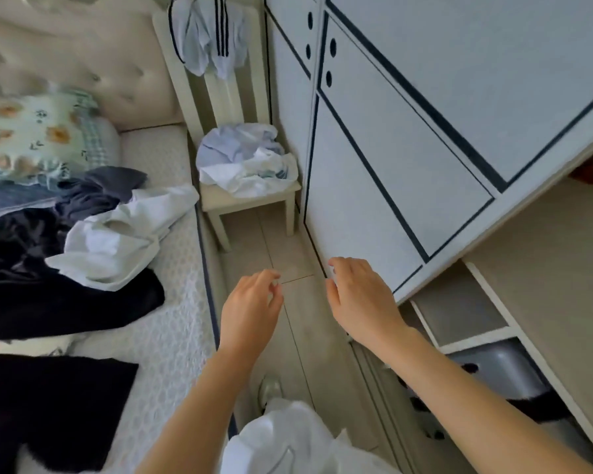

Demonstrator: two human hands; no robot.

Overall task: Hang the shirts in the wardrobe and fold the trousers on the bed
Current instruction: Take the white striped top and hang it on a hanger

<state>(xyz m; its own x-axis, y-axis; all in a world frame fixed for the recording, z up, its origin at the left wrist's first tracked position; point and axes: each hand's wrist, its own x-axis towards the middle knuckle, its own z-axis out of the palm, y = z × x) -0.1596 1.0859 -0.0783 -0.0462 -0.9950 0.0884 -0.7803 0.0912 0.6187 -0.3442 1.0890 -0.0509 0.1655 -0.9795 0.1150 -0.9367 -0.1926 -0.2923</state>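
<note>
Left hand (pixel 254 302): was held over the pale tiled floor (pixel 288 241) between bed and wardrobe. Grip empty, fingers loosely curled, thumb close to the fingertips.

Right hand (pixel 360 295): was just beside the left, near the lower edge of the white wardrobe door with dark blue trim (pixel 391 165). Grip empty, fingers relaxed and slightly bent.

Crumpled white shirt (pixel 117 241): lay on the quilted white mattress of the bed (pixel 175 319), its lower edge overlapping the black trousers (pixel 65 302) spread beneath it.

Dark navy garment (pixel 96 196): was bunched just above the white shirt, beside a floral pillow (pixel 31 138).

Second black garment (pixel 48 405): lay flat at the near end of the bed. Its kind could not be told.

Cream wooden chair (pixel 250 203): stood between bed and wardrobe. A heap of pale blue and white shirts (pixel 243 159) sat on its seat, and a pale shirt with dark stripes (pixel 213 39) hung over its back.
</note>
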